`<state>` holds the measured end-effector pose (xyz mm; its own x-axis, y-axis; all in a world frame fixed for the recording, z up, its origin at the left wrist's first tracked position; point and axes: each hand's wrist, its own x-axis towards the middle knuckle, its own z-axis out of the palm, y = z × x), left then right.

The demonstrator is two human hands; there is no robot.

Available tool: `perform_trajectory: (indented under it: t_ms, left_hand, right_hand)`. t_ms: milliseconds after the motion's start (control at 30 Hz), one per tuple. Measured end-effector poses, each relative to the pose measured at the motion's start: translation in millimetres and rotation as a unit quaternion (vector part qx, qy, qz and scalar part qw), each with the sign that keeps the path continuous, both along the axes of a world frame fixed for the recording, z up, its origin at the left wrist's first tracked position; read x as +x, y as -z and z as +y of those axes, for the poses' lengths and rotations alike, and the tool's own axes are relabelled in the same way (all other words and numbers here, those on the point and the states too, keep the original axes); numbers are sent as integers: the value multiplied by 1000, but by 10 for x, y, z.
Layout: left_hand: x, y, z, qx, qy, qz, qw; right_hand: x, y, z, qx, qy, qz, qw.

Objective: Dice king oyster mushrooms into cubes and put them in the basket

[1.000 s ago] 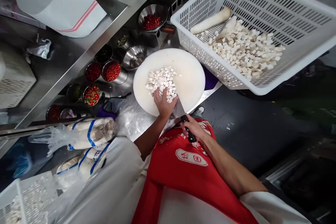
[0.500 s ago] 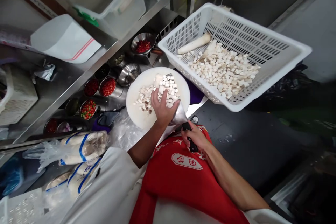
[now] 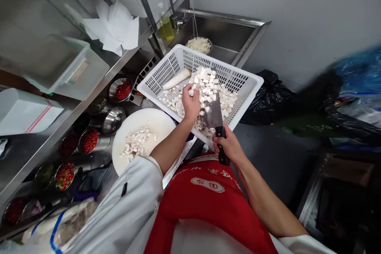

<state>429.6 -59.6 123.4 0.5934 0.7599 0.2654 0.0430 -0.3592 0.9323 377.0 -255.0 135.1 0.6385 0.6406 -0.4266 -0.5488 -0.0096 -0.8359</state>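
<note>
My right hand (image 3: 228, 145) grips the black handle of a cleaver (image 3: 213, 114), whose flat blade carries a heap of white cubes (image 3: 206, 83) over the white plastic basket (image 3: 250, 85). My left hand (image 3: 191, 102) is cupped against the heap on the blade's left side, fingers curled round some cubes. The basket holds many more cubes and one whole white root (image 3: 177, 79). On the round white cutting board (image 3: 154, 121) below and left, a small pile of cubes (image 3: 135, 145) lies.
Steel bowls of chopped red chilli (image 3: 89, 140) and other condiments line the counter at left, under a shelf with a clear bin (image 3: 64, 69). A sink (image 3: 235, 35) with a tap lies behind the basket. Black bags (image 3: 269, 95) sit on the floor at right.
Both hands have lifted the cleaver with its load of cubes off the cutting board and carried it right and away, over the basket. Fewer cubes lie on the board.
</note>
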Motion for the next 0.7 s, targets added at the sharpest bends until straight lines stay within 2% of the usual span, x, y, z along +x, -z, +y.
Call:
perform_trajectory:
  t_ms: [133, 233, 333, 433, 500, 567, 633, 700]
  left_hand:
    - [365, 212, 108, -183, -29, -19, 983]
    - [451, 357, 223, -302, 4, -14, 953]
    - [431, 453, 349, -345, 42, 16, 938]
    - [339, 473, 416, -280, 49, 112, 952]
    - [252, 441, 364, -179, 53, 175, 967]
    - [174, 396, 232, -39, 103, 191, 975]
    - [135, 375, 85, 99, 184, 174, 962]
    - [165, 406, -2, 184, 234, 164, 941]
  right_hand:
    - [231, -23, -49, -44, 34, -15, 998]
    - [327, 5, -140, -60, 31, -27, 997]
    - [397, 59, -226, -93, 11, -63, 994]
    - [433, 113, -217, -120, 1, -98, 988]
    - [417, 119, -133, -114, 3, -87, 990]
    - [362, 83, -7, -99, 9, -43, 994]
    - [281, 8, 118, -78, 25, 12, 997]
    - [191, -82, 192, -54, 45, 55, 996]
